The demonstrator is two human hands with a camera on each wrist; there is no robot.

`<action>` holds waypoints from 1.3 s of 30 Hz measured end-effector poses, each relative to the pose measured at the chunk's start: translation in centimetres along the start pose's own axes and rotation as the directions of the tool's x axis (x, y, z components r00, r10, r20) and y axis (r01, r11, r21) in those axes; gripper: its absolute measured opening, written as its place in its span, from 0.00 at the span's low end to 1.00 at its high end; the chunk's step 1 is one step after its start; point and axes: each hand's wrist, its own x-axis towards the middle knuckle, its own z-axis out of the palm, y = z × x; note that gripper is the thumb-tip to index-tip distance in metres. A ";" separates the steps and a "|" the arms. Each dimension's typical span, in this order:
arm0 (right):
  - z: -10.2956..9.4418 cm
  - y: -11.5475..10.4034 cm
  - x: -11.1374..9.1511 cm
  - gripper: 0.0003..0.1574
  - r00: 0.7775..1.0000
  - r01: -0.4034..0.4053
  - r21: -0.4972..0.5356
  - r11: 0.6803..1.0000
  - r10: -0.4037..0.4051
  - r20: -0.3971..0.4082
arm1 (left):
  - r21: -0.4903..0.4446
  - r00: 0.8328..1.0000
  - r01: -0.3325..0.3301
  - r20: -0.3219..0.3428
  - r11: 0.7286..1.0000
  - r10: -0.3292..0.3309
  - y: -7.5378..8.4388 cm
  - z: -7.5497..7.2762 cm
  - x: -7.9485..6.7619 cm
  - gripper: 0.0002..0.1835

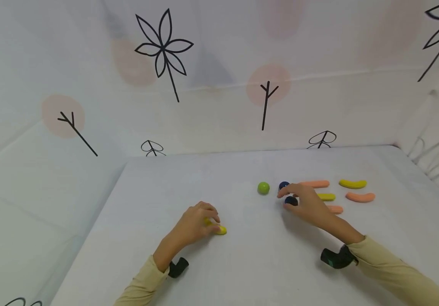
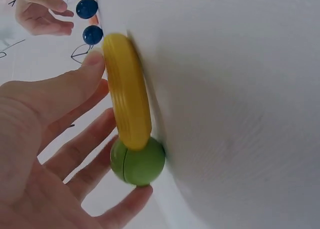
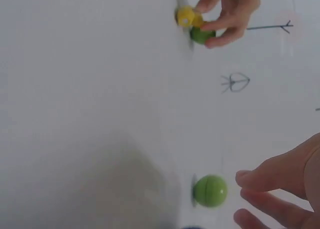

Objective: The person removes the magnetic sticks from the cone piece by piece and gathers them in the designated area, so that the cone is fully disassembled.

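My left hand (image 1: 198, 222) is low over the table, thumb and fingertips at a yellow curved ridged piece (image 2: 126, 91). In the left wrist view a green ball (image 2: 137, 161) with a seam sits against that piece's end, with the little finger at its side; the hand hides this ball in the head view. My right hand (image 1: 308, 205) hovers with thumb and fingers apart around a dark blue ball (image 1: 291, 200). Just behind is a second dark blue ball (image 1: 284, 185). Another green ball (image 3: 210, 191) lies in front of the right fingertips in the right wrist view.
Right of the right hand lie an orange stick (image 1: 317, 184), a yellow-green stick (image 1: 327, 197) and another orange stick (image 1: 336, 209), partly covered by that hand. Beyond them are a yellow curved piece (image 1: 352, 184) and an orange one (image 1: 360, 197). Patterned cloth (image 1: 219, 119) rises behind the table.
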 end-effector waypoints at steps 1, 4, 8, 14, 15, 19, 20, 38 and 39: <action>0.4 -0.4 0.0 0.14 1.000 0.021 0.020 1.000 -0.021 0.003 | -0.011 1.000 0.002 -0.003 1.000 -0.002 0.0 0.0 -0.1 0.07; 1.7 -1.9 0.1 0.14 0.996 0.066 0.077 0.995 -0.070 0.052 | -0.052 1.000 -0.002 -0.015 0.999 0.001 0.0 0.0 -0.2 0.04; 3.9 -3.6 0.6 0.15 0.973 0.098 0.144 0.985 -0.125 0.192 | -0.111 1.000 -0.003 -0.031 0.994 -0.001 0.0 0.0 -0.4 0.06; 7.0 -4.7 2.0 0.21 0.948 0.098 0.191 0.977 -0.150 0.281 | -0.201 0.998 0.039 -0.042 0.979 -0.048 -0.2 0.3 -0.5 0.10; 7.5 -4.9 2.2 0.21 0.947 0.098 0.199 0.975 -0.153 0.282 | -0.212 0.998 0.046 -0.040 0.976 -0.056 -0.3 0.3 -0.5 0.12; 8.7 -5.3 2.8 0.18 0.946 0.128 0.222 0.967 -0.186 0.267 | -0.234 0.996 0.074 -0.024 0.970 -0.081 -0.4 0.7 -0.6 0.16; 8.8 -5.4 2.8 0.16 0.946 0.134 0.224 0.965 -0.191 0.261 | -0.242 0.996 0.078 -0.020 0.967 -0.085 -0.4 0.7 -0.6 0.16; 6.3 -4.5 0.7 0.14 0.942 0.182 0.213 0.960 -0.233 0.243 | -0.473 0.998 0.032 -0.027 0.881 -0.051 1.6 1.7 -0.3 0.18; 5.9 -4.5 0.5 0.14 0.940 0.186 0.214 0.959 -0.237 0.244 | -0.481 0.998 0.031 -0.025 0.876 -0.050 1.7 1.7 -0.2 0.18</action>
